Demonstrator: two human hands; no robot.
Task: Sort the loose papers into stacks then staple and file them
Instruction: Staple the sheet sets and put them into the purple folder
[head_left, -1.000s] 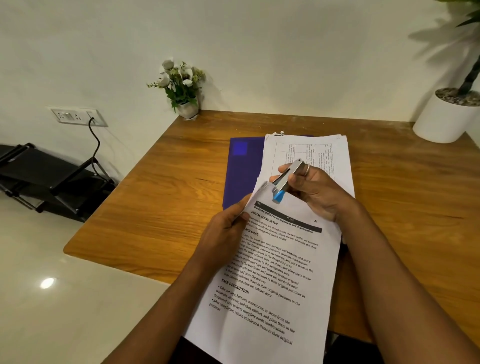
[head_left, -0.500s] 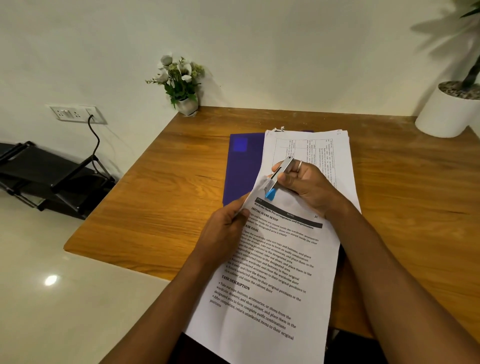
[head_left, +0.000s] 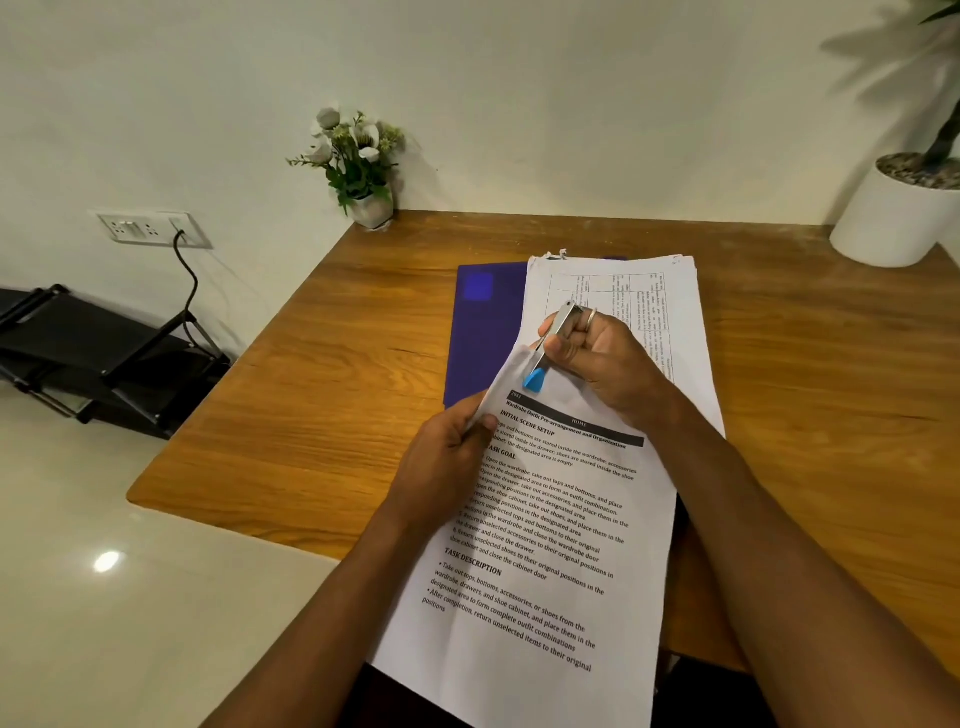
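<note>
I hold a printed paper set (head_left: 540, 561) tilted above the desk's near edge; my left hand (head_left: 441, 467) pinches its upper left edge. My right hand (head_left: 602, 364) grips a small silver stapler (head_left: 553, 338) with a blue end, its jaws at the set's top left corner. Behind lies a stack of white papers (head_left: 670, 296) with a table printed on the top sheet. It rests partly on a dark blue file folder (head_left: 480, 332) lying flat on the wooden desk (head_left: 337, 395).
A small white vase of flowers (head_left: 358, 166) stands at the desk's back left corner. A large white plant pot (head_left: 898, 213) sits at the back right. Left of the desk are a wall socket with a cable (head_left: 150, 228) and a black rack (head_left: 93, 358) on the floor.
My right hand has slid the stapler a little to the left along the corner of the held papers. My left hand keeps its pinch on the sheets' edge.
</note>
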